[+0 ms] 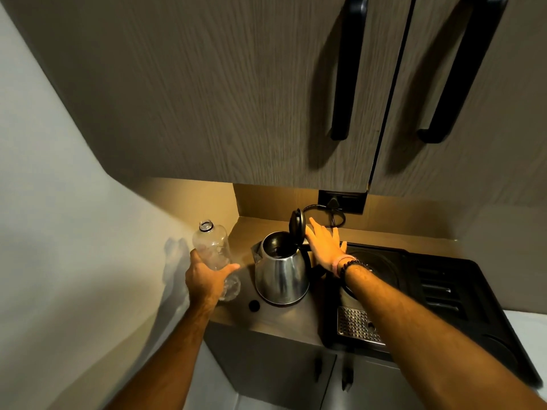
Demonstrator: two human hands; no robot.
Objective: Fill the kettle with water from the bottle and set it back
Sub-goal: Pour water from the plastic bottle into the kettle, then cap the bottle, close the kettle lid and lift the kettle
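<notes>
A steel kettle stands on the counter with its black lid flipped up and its mouth showing. My left hand grips a clear plastic bottle left of the kettle; the bottle is upright, uncapped and looks nearly empty. Its black cap lies on the counter in front of the kettle. My right hand reaches behind the kettle with fingers spread, fingertips at the raised lid, holding nothing.
A black tray with the round kettle base and a metal drip grille fills the counter's right side. A cord runs to a wall socket at the back. Cupboard doors with black handles hang overhead. A wall bounds the left.
</notes>
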